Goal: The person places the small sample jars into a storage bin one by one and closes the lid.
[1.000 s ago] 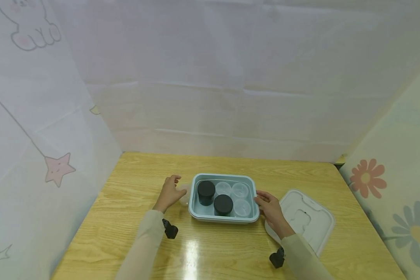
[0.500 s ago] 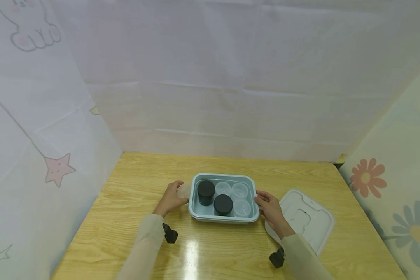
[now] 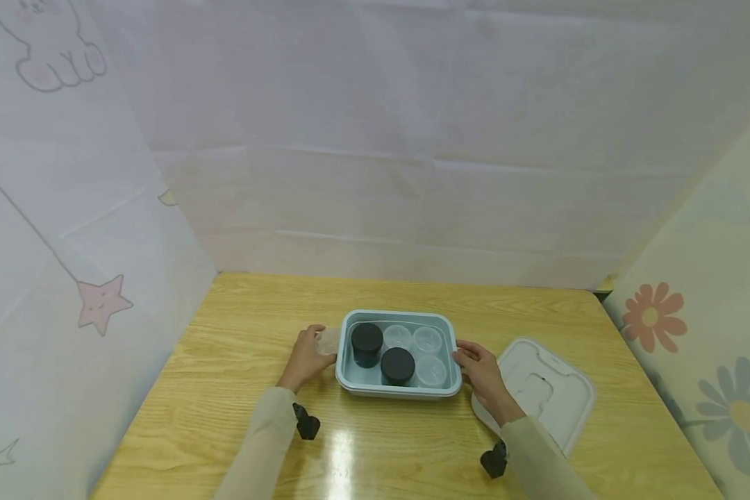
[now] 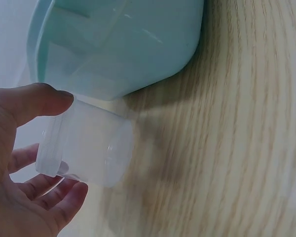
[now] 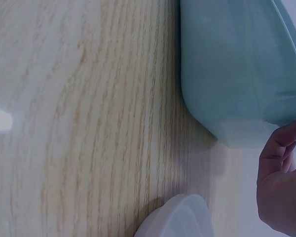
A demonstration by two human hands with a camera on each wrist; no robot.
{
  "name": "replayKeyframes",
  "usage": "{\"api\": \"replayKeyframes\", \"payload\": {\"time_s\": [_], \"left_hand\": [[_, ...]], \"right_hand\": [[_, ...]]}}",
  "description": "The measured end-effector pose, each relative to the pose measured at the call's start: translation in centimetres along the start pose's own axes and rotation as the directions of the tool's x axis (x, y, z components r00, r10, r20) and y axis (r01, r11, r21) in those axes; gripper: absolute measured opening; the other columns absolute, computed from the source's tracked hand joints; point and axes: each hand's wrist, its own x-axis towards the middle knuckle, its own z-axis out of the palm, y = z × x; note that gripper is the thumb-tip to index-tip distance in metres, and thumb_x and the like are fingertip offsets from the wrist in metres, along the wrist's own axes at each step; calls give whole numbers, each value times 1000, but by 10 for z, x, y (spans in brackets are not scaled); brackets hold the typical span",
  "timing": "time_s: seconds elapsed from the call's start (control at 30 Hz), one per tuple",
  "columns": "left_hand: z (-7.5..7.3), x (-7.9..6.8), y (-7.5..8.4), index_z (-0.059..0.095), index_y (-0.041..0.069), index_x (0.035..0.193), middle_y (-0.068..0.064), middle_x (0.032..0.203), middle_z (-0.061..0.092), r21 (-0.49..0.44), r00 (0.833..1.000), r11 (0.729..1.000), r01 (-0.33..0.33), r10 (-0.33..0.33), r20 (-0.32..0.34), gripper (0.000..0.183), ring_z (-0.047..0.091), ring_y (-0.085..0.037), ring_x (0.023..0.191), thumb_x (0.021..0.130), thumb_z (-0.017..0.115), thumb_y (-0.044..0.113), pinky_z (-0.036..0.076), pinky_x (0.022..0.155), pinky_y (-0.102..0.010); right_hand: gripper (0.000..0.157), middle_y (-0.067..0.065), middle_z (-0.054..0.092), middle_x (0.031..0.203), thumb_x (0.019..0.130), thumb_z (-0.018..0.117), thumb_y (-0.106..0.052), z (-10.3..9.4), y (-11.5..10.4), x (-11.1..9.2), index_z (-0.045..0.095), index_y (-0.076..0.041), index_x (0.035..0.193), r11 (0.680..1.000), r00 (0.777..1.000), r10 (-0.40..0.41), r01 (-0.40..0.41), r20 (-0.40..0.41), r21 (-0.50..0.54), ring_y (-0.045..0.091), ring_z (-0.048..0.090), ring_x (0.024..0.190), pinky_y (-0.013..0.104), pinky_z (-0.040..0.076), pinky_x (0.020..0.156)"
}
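Note:
My left hand (image 3: 306, 357) grips a small clear plastic jar (image 4: 91, 140) by its lidded top, thumb on one side and fingers curled round the other. The jar is close beside the left end of a pale blue plastic tub (image 3: 395, 391). At the tub's right end, my right hand (image 3: 482, 375) pinches the rim, as the right wrist view also shows. Inside the tub stand two black-lidded jars, one at the left (image 3: 367, 340) and one nearer the front (image 3: 397, 366). Several clear round containers (image 3: 428, 339) fill its right part.
A white lid (image 3: 553, 396) lies on the wooden table (image 3: 250, 305) to the right, partly under my right forearm. Printed cloth walls (image 3: 375, 173) enclose the table at the back and both sides.
My left hand has moved in from the tub's left and closed its fingers round the clear jar, which now looks slightly tilted. The right hand stays at the tub's rim.

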Motion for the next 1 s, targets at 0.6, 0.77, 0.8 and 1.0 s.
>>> {"api": "replayKeyframes", "payload": {"time_s": [0.6, 0.77, 0.8, 1.0], "left_hand": [[-34, -5, 30, 42, 5, 127, -17, 116, 44, -1, 996, 999, -33, 33, -82, 64, 48, -30, 99, 72, 71, 24, 43, 79, -46], [-38, -8, 45, 43, 5, 126, -17, 118, 44, -23, 994, 998, -63, 61, -95, 64, 47, -31, 103, 72, 72, 25, 42, 82, -47], [-39, -9, 48, 43, 5, 126, -17, 118, 43, -30, 993, 997, -68, 65, -94, 64, 47, -31, 103, 72, 72, 24, 42, 82, -47], [-35, -15, 64, 44, 8, 125, -14, 119, 43, -79, 995, 994, -78, 73, -71, 62, 47, -29, 105, 72, 72, 24, 44, 81, -44]], "right_hand": [[40, 0, 52, 93, 89, 53, -11, -1, 2, 0, 43, -1, 127, 1000, 1000, -16, 16, 17, 4, 7, 55, 75, 23, 49, 61], [40, 0, 52, 92, 89, 52, -11, -1, 1, -1, 43, -1, 127, 1000, 1000, -21, 21, 17, -1, 7, 54, 74, 22, 49, 60], [40, 0, 52, 92, 89, 52, -11, -1, 1, -1, 43, -1, 127, 1000, 1000, -21, 21, 18, -1, 7, 54, 74, 22, 49, 60], [40, 0, 51, 92, 90, 52, -10, 0, 1, -1, 43, -1, 127, 1000, 1000, -18, 18, 21, 4, 7, 54, 74, 22, 49, 60]]}}
